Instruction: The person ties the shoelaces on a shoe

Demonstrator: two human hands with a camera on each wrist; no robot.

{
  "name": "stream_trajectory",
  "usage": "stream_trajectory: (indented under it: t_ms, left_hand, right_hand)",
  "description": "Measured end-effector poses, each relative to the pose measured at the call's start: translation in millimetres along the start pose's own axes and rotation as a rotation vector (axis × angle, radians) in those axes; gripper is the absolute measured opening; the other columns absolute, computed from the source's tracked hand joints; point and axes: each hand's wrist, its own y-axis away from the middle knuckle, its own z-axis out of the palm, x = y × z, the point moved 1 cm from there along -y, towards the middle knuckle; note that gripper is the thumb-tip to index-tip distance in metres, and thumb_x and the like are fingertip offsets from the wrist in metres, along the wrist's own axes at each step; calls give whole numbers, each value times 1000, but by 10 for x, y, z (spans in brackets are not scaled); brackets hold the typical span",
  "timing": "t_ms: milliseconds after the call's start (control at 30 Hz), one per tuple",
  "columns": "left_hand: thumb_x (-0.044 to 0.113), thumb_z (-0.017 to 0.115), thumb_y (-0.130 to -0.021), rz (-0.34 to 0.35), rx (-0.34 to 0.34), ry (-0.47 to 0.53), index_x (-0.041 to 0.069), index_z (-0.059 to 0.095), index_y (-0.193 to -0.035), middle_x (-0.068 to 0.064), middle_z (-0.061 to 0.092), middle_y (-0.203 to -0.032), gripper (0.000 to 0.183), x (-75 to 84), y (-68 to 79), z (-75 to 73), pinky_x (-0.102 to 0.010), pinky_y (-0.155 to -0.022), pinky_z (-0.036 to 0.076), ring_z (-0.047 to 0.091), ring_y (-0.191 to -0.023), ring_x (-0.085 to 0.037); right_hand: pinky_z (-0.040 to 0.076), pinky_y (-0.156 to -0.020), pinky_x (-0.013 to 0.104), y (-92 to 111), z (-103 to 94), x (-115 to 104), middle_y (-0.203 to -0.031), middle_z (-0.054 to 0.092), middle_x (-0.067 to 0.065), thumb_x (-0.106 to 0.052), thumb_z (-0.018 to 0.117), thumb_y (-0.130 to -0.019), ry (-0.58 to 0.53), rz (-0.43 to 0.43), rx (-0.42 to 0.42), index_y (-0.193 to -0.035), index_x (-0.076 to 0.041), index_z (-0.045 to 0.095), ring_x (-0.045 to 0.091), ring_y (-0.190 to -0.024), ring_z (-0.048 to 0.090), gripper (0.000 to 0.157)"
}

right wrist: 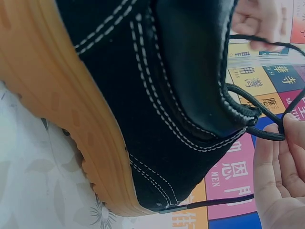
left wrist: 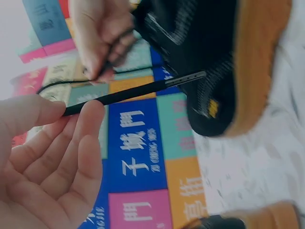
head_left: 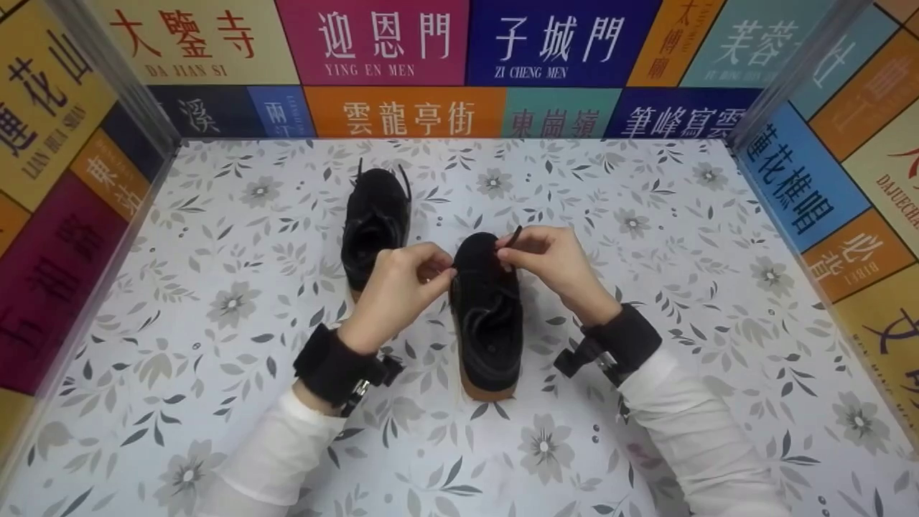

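Observation:
Two black low-cut shoes with tan soles are on a flowered white surface. Both hands are over the toe end of the nearer shoe (head_left: pixel 470 305), one at each side. My left hand (head_left: pixel 398 287) pinches a black shoelace (left wrist: pixel 133 93) between thumb and forefinger, its tipped end pointing out past the fingers toward the shoe. On the other side, my right hand (head_left: pixel 556 262) pinches lace between thumb and fingers, and a short dark end sticks up above them. Loops of shoelace (right wrist: pixel 267 136) run from the shoe's front into that hand in the right wrist view.
The other shoe (head_left: pixel 373 205) stands farther off to the left, its two lace ends sticking out at the toe; my left hand overlaps its heel in the head view. Colourful panels with lettering (head_left: pixel 391 43) wall in the surface (head_left: pixel 610 187) at the back and sides.

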Motion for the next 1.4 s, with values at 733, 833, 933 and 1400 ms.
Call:
stream_trajectory:
  t_ms: [733,833,933,1400]
  left_hand:
    - [6,68,-83,225,144,108,5,66,-86,-3,68,-80,4,356,132,203,-24,-63,54,64,-71,-10]
    - [5,68,-83,257,147,76,5,65,-86,-4,68,-82,4,334,167,270,-22,-67,54,65,-75,-12]
    - [3,67,-83,293,143,42,5,65,-87,-4,67,-85,5,310,197,333,-19,-72,53,65,-79,-12]
    - [5,63,-87,492,122,-240,4,64,-92,-4,65,-92,5,170,252,596,-26,-85,51,63,-90,-17]
  right_hand:
    - [56,-70,31,42,10,-47,-81,71,8,-6,75,-79,-3,-3,3,-93,7,69,17,-69,66,20]
    - [56,-71,30,46,1,-53,-82,72,4,-4,73,-80,-5,5,3,-94,9,69,16,-72,66,20]
    - [56,-71,29,53,1,-77,-83,72,0,-1,72,-81,0,12,2,-95,10,68,15,-74,67,19]
    - [56,-71,27,93,21,-97,-85,72,4,-6,75,-79,28,-26,-1,-92,7,69,16,-73,67,19]
